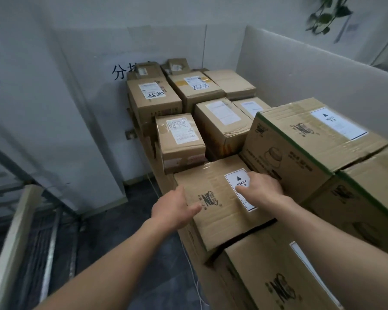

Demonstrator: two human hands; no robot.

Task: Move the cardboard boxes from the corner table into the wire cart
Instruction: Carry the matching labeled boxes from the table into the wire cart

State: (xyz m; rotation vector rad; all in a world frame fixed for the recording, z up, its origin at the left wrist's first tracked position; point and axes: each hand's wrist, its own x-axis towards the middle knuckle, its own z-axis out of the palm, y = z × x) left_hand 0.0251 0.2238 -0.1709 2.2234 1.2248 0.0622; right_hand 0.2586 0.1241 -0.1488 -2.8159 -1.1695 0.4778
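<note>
At the near edge of the pile, straight ahead of the person, sits the box [217,213] being worked on, level, among the other cartons on the corner table. Its long axis seems to run from near to far, so the two hands bracket its long sides. The left hand [175,209] grips the left edge, thumb lying across the top and fingers dropped over the side. The right hand [260,189] sits knuckles-up on the white label [236,181] near the far right edge, fingers bent down toward the narrow gap beside the taller box [311,139]. The fingertips are hidden, so I cannot tell whether it has a hold. The cart [49,231] lies down and to the left, on the left hand's side and well apart from the box. The lift will likely have to clear the taller box first, then swing left and down.
</note>
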